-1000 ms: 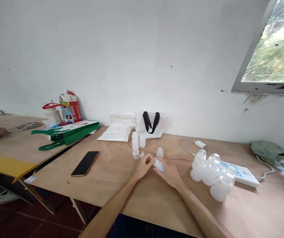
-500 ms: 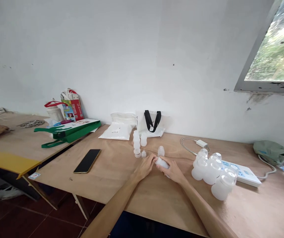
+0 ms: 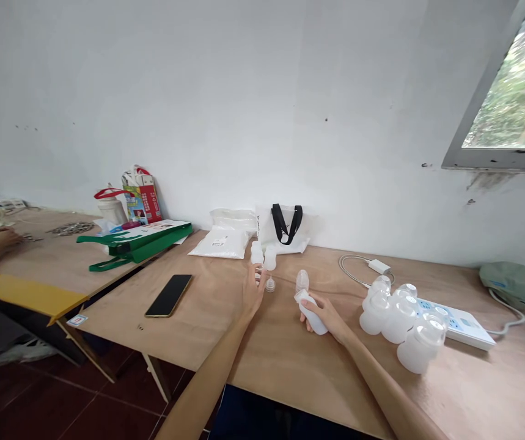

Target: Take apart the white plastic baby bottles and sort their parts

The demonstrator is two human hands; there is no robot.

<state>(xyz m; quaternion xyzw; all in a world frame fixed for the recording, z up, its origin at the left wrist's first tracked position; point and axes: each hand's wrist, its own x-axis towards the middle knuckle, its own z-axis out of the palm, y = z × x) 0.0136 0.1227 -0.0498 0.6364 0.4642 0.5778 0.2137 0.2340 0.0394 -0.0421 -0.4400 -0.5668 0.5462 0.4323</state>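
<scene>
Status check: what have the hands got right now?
Left hand at the stacked translucent parts, grip unclear. Right hand holding a white plastic bottle. Translucent teat standing just beyond it.

You have a phone (image 3: 168,296) left of centre on the desk (image 3: 285,391), with plastic bottles (image 3: 400,324) clustered at lower right, in front of a power strip (image 3: 461,327). Packets (image 3: 219,244) lie along the desk's back edge at centre, and a second desk (image 3: 37,263) stands at the left of the frame, with a tote bag (image 3: 136,243) on its corner.

Bare left forearm (image 3: 202,388), bare right forearm (image 3: 381,385), dark navy clothing (image 3: 285,415) below
</scene>
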